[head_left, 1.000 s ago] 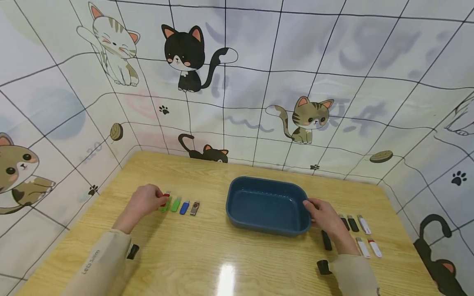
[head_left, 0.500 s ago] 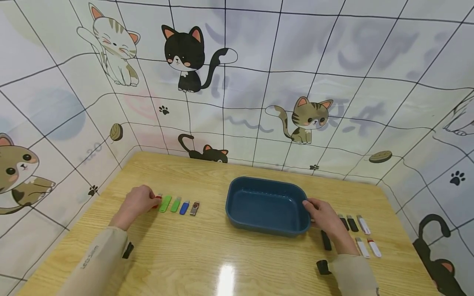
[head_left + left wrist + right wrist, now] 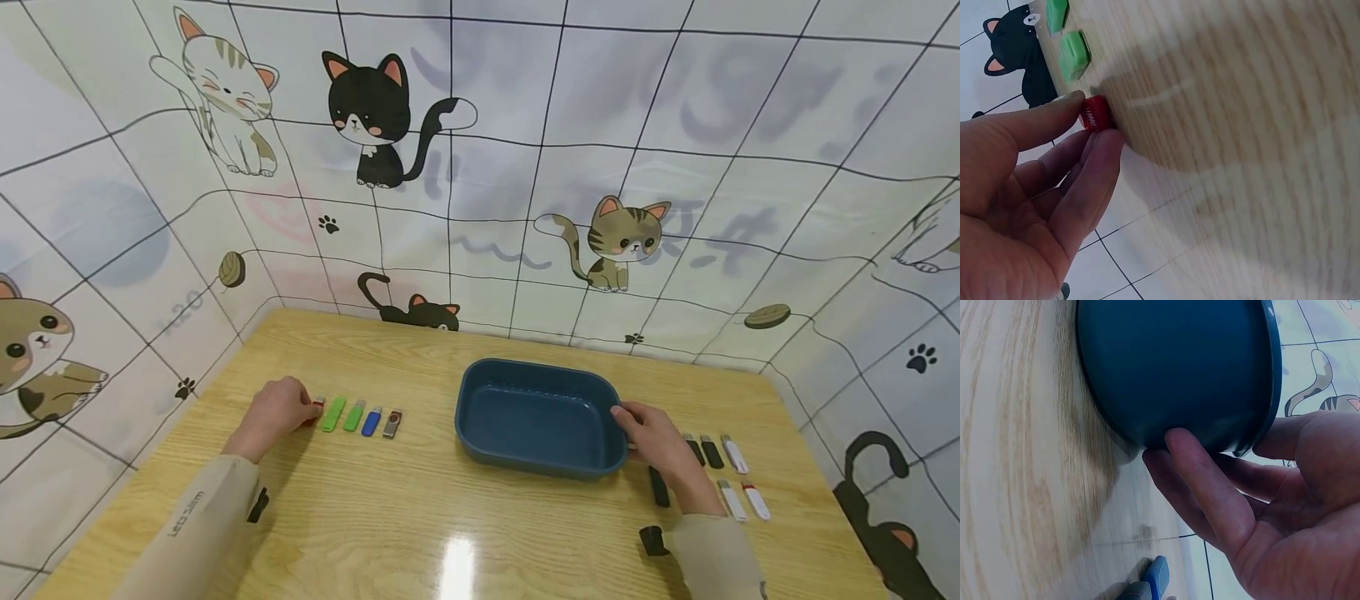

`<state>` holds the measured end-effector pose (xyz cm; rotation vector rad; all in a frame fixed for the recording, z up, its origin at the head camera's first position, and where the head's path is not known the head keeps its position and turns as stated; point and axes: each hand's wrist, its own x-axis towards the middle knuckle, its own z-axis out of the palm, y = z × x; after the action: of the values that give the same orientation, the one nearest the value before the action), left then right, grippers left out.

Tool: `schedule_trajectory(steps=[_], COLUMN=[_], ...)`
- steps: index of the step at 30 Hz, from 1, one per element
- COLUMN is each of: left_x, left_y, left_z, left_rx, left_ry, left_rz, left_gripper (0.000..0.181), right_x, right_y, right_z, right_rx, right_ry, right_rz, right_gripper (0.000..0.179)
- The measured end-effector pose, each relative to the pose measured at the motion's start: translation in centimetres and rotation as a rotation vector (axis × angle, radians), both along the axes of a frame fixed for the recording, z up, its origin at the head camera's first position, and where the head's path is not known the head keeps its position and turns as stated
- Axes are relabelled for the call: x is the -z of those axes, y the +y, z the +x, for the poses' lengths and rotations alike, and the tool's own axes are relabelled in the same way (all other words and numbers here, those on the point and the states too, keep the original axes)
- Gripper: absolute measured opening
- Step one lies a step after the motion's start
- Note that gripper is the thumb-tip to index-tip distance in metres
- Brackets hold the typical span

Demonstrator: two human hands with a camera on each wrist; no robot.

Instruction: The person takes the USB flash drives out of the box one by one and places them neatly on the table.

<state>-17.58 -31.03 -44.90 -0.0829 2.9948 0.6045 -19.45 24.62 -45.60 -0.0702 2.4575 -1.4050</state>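
In the head view my left hand is at the left end of a row of USB sticks, thumb and fingertips pinching a red USB stick low over the tabletop. Right beside it lie a longer green stick and a shorter green stick. A blue stick and a grey-brown metal one continue the row. My right hand grips the right end of a dark blue rectangular bin, thumb at the rim and fingers against the outer wall. Nothing lies inside the bin.
Right of the bin, partly behind my right forearm, lie black USB sticks and white ones, one with a red end. A cat-patterned cloth stands behind and beside the wooden table.
My left hand has moved left with the red stick, from over the longer green stick to the row's left end, uncovering that green stick. The right hand and bin stay put.
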Motion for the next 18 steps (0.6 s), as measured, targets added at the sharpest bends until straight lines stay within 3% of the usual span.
schedule_trajectory(steps=[7, 15, 18], left_x=[-0.23, -0.17, -0.50], left_y=[-0.29, -0.48, -0.27], left_z=[0.11, -0.03, -0.22], left_rx=[-0.014, -0.024, -0.022], left_ry=[-0.015, -0.015, 0.004], left_rz=[-0.017, 0.024, 0.000], left_gripper=[0.028, 0.046, 0.040], right_x=[-0.08, -0.26, -0.35], right_y=[-0.29, -0.26, -0.03], right_z=[-0.21, -0.41, -0.53], right_rx=[-0.002, -0.006, -0.008], right_ry=[-0.001, -0.009, -0.011], right_rz=[0.002, 0.004, 0.007], right_gripper=[0.064, 0.066, 0.070])
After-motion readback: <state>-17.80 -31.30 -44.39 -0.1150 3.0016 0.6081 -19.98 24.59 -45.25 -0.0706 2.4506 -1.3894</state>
